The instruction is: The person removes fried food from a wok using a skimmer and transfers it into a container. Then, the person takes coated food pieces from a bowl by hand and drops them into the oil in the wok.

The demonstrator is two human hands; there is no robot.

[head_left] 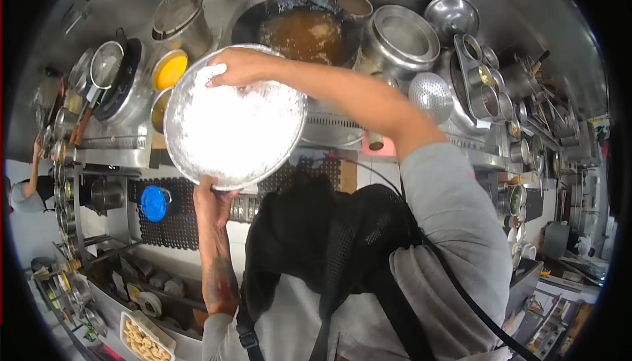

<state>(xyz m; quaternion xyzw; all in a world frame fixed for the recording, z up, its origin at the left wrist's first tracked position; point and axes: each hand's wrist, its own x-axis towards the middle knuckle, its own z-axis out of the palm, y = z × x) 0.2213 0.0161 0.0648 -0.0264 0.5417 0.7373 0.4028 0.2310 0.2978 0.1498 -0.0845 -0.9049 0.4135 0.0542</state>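
Note:
A wide metal bowl (170, 123) holds a heap of white powder (240, 130) that looks like flour. My left hand (215, 191) grips the near rim, with its thumb over the edge and the fingers underneath. Over the bowl's far side reaches my right hand (242, 69). Its fingers are curled together, and white powder coats the tips and whatever lies between them. I cannot tell what that white-coated bit is. Just beyond the bowl sits a large black wok (245, 26) with brown bubbling oil (306, 35) in it.
Left of the wok are a tall metal pot (183, 19) and a container of yellow liquid (170, 70). To its right stand a large round pot (405, 35) and a perforated ladle (431, 98). A blue-lidded container (154, 203) is below left. Another person (27, 190) is at far left.

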